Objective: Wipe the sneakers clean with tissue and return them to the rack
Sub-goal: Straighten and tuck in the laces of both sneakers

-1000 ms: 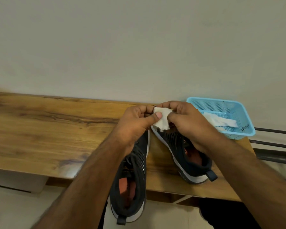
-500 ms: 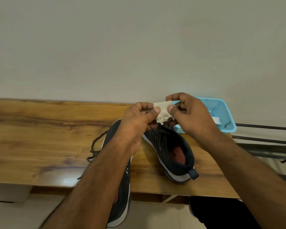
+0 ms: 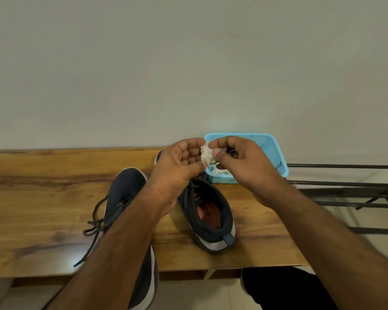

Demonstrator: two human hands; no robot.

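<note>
Crumpled tissue (image 3: 207,154) in the pinching grip of left hand (image 3: 177,166) and right hand (image 3: 238,162), above sneakers (image 3: 207,211)

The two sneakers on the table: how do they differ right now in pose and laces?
The left sneaker has loose laces trailing onto the wooden table; its heel overhangs the near edge under the left forearm. The right sneaker lies wholly on the table, angled, its orange insole showing, toe hidden behind the left hand. Both are dark navy with light soles.

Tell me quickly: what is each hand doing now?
Left hand: pinches the crumpled tissue.
Right hand: pinches the same tissue from the other side.
</note>
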